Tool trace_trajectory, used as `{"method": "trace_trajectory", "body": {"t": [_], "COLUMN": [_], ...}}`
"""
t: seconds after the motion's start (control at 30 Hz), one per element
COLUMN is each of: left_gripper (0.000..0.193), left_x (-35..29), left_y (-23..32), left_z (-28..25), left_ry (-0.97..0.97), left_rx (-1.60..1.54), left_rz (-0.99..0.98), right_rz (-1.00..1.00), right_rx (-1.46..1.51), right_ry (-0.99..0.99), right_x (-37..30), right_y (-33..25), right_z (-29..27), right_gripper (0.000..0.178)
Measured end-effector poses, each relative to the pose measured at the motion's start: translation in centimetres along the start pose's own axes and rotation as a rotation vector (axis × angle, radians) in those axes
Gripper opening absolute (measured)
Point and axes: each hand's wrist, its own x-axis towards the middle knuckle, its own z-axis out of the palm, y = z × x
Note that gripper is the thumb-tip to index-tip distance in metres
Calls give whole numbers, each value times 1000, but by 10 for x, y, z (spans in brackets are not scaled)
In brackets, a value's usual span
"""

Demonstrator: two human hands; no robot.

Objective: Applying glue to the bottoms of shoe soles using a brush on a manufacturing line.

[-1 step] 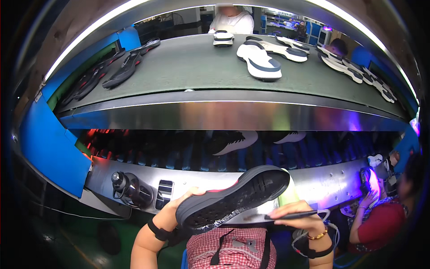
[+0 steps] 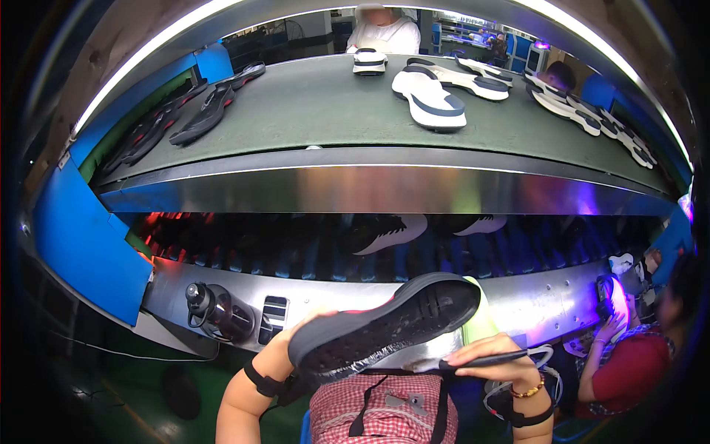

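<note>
A black shoe sole (image 2: 384,325) is tilted in front of me, its textured inner side showing with whitish wet-looking streaks along the near edge. My left hand (image 2: 299,333) grips its left end from behind, fingers partly hidden by it. My right hand (image 2: 492,355) is closed on a brush (image 2: 473,360) with a dark handle. Its pale bristles lie just below the sole's near edge; whether they touch it I cannot tell. Behind the sole's right end stands a pale green item (image 2: 477,318), mostly covered.
A dark bottle (image 2: 222,312) stands on the metal ledge (image 2: 532,300) at left. Beyond, shoe parts move through a dark lower level. On the green upper belt (image 2: 310,111) lie black soles (image 2: 203,115) and white soles (image 2: 429,100). A co-worker (image 2: 629,362) sits close at right.
My right hand and the brush have shifted slightly down and to the right, so the bristles show more plainly. The sole has barely moved in my left hand.
</note>
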Motion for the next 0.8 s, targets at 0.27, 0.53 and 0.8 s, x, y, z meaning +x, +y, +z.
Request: {"method": "trace_trajectory", "body": {"t": [0.27, 0.53, 0.8], "left_gripper": [102, 101, 104], "left_x": [96, 102, 103], "left_y": [-78, -106, -100], "left_z": [-31, -19, -17], "left_ry": [-304, -176, 7], "left_rx": [-241, -384, -306], "left_rz": [200, 203, 330], "right_rz": [440, 465, -46], "right_rx": [326, 391, -443], "right_ry": [379, 503, 409], "right_x": [8, 0, 16], "right_y": [31, 68, 57], "right_z": [57, 68, 97], "right_gripper": [21, 18, 16]}}
